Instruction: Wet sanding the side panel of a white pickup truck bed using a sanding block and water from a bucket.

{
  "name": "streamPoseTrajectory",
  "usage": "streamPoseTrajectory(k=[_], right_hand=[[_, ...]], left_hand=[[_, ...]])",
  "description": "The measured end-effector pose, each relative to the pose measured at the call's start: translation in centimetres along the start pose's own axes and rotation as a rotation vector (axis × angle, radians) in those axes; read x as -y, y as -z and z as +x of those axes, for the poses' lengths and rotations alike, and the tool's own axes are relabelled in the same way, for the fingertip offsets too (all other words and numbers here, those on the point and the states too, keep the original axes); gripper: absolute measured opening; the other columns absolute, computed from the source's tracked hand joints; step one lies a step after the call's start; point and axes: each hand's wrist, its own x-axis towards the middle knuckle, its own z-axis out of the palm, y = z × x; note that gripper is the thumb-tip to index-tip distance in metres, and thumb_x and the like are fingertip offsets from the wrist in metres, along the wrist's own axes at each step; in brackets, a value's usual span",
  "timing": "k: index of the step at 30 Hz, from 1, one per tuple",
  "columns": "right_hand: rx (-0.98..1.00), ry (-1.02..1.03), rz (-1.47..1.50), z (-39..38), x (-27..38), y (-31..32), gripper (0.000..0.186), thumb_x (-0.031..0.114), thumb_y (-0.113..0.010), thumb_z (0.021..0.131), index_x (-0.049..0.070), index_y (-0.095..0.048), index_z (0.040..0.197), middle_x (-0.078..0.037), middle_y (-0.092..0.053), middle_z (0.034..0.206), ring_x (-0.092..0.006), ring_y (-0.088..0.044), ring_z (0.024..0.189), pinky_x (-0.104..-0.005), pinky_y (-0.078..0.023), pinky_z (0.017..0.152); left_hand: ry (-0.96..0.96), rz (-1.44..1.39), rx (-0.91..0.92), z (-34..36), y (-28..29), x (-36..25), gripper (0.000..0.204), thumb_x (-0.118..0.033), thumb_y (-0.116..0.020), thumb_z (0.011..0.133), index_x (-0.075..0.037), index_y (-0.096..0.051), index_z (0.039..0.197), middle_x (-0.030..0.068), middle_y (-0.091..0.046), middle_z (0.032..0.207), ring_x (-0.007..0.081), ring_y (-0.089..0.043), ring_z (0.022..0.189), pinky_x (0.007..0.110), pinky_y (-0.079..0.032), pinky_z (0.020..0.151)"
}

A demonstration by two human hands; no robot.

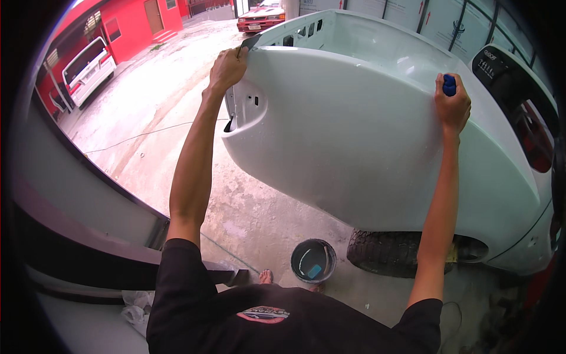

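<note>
The pale, glossy side panel of a pickup truck bed [336, 130] fills the middle. At its rear top corner, my left hand [227, 71] is closed on a thin dark sheet, like sandpaper [250, 42], which lies against the rim. My right hand [453, 109] is raised farther along the panel, beside its top edge. Its fingers are wrapped round a bunched blue cloth [450, 85]; most of the cloth is hidden in the fist. Both arms reach forward, spread wide apart.
A dark bucket [296, 265] holding liquid and a light blue piece stands on the concrete near my feet, beside the truck's tyre [383, 252]. A dark metal beam [106, 259] runs along the left. Parked cars [262, 17] stand outside at the back.
</note>
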Motion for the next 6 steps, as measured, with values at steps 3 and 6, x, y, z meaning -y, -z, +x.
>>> streamPoseTrajectory(k=[3, 6], right_hand=[[-0.013, 0.001, -0.012, 0.1, -1.0, 0.0, 0.028, 0.040, -0.066, 0.091, 0.014, -0.069, 0.103, -0.012, -0.073, 0.095, -0.0366, -0.070, 0.090, -0.0443, -0.055, 0.079], [0.015, -0.025, 0.024, -0.1, -0.3, -0.3, 0.032, 0.041, -0.068, 0.089, 0.013, -0.069, 0.103, -0.014, -0.073, 0.094, -0.0367, -0.071, 0.090, -0.0436, -0.055, 0.079]], left_hand=[[-0.302, -0.035, -0.282, -3.4, -2.7, -0.5, 0.048, -0.042, -0.043, 0.104, -0.013, -0.062, 0.136, 0.0161, -0.060, 0.138, 0.0313, -0.049, 0.137, 0.048, -0.042, 0.110], [-0.265, 0.027, -0.361, -1.5, -3.9, 2.3, 0.058, -0.053, -0.046, 0.101, -0.017, -0.053, 0.145, 0.0240, -0.055, 0.141, 0.0271, -0.042, 0.143, 0.051, -0.028, 0.121]])
